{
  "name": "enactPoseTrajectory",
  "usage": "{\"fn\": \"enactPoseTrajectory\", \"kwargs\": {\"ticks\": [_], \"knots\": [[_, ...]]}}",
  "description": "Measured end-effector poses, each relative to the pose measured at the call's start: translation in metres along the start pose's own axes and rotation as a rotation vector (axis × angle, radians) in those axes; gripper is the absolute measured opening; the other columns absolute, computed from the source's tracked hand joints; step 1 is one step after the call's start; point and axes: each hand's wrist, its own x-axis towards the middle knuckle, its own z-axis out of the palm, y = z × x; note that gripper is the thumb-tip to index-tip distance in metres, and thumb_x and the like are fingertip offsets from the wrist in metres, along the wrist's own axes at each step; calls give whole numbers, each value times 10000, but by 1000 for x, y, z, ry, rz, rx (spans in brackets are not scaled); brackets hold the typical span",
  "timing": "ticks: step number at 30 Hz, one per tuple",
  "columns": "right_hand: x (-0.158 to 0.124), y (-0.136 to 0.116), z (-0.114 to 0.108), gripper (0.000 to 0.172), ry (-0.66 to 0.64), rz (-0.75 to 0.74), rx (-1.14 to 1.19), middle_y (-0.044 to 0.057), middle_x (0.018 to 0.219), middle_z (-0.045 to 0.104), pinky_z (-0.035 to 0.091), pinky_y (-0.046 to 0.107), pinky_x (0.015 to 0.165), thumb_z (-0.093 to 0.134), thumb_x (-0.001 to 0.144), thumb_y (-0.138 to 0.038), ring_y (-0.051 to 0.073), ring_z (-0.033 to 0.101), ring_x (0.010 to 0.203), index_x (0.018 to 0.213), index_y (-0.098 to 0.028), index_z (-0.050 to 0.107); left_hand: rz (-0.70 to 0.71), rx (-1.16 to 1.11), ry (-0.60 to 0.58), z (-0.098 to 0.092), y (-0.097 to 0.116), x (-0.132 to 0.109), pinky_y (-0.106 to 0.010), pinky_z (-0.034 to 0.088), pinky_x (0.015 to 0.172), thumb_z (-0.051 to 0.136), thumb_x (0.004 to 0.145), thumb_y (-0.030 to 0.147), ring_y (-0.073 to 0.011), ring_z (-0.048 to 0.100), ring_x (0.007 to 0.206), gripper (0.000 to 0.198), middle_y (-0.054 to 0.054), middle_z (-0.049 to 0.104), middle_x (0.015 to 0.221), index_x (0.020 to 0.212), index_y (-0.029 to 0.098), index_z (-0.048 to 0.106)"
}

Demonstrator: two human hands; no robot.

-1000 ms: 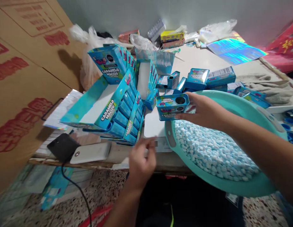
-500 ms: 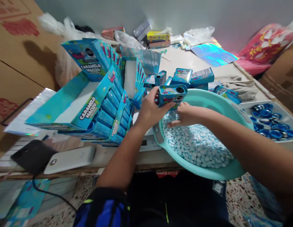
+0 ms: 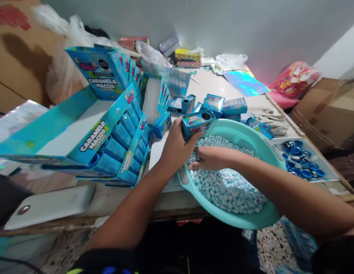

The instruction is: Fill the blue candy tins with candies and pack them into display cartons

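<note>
My left hand (image 3: 175,146) is closed around a blue candy tin (image 3: 195,125), held over the left rim of a turquoise basin (image 3: 222,222). The tin's round top opening faces up, uncapped. Pale blue and white candies (image 3: 236,194) fill much of the basin. Just below the tin, my right hand (image 3: 208,158) dips into the candies at the basin's left side. Its fingers curl among the candies and are partly hidden; the thumb shows on the near side. More blue tins (image 3: 214,102) lie behind the basin.
Stacked blue display boxes (image 3: 88,140) stand at left, holding rows of tins. A white tray of blue caps (image 3: 304,160) is at right, near grey gloves (image 3: 274,121). A white phone-like device (image 3: 51,205) lies at the front left edge. Cardboard boxes (image 3: 322,106) flank the table.
The view has shifted, showing more of the right side. My left hand still holds the tin, now tilted a little differently. My right hand has moved down from beside the tin into the candies.
</note>
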Motion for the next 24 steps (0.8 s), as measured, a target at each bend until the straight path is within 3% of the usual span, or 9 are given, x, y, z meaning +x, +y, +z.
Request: {"fn": "enactPoseTrajectory", "kwargs": {"ticks": [2,6,9,12,16,20,22,24], "knots": [[3,2,-4,562,-42,9,28,112,861,697,528,340,716,551,1003,-603,249,665,777,1176,-89,699,-23,-23,-12,-1,5,1,-351,564,984,785,815,405,-209,672,1111,444,-62,692,1125,1152,198,585],[-1,8,-19,490,-122,-4,107,101,916,720,535,326,774,688,918,-517,241,668,837,1165,-95,726,-156,-235,-67,6,24,11,-327,589,936,820,775,399,-199,698,1066,514,-52,701,1119,1162,210,540],[-21,11,-39,346,-285,59,222,54,802,697,524,293,623,709,888,-356,192,644,676,1151,-134,738,-268,-372,-100,21,37,17,-324,612,918,812,776,339,-180,710,1025,574,-54,689,1133,1220,238,463],[-46,17,-61,250,-355,38,363,30,794,684,475,241,500,643,904,-294,149,625,603,1087,-149,734,-257,-329,-143,33,38,20,-303,606,882,805,754,249,-166,704,997,614,-59,665,1155,1252,241,446],[-72,32,-81,200,-194,-176,583,15,788,668,440,196,476,652,893,-301,93,579,558,999,-142,710,-279,-155,-353,33,30,18,-274,556,765,764,740,176,-149,679,848,591,-52,688,1083,1277,217,521],[-74,46,-80,219,123,-354,924,-35,627,547,334,192,396,677,887,-377,67,463,445,888,-160,648,-260,-118,-439,28,32,17,-288,547,765,778,733,211,-175,686,879,607,-69,704,1105,1302,204,567],[-64,46,-73,261,330,-372,1092,-43,627,509,266,202,366,683,859,-428,65,422,426,865,-184,590,-233,-136,-501,27,33,17,-308,555,809,780,732,217,-192,696,948,582,-73,704,1148,1284,210,597],[-51,43,-67,346,509,-296,1204,-38,663,482,219,215,368,688,816,-507,67,397,446,880,-206,531,-196,-126,-558,28,33,16,-330,558,838,765,733,211,-194,691,952,537,-55,712,1125,1253,224,628]]}}
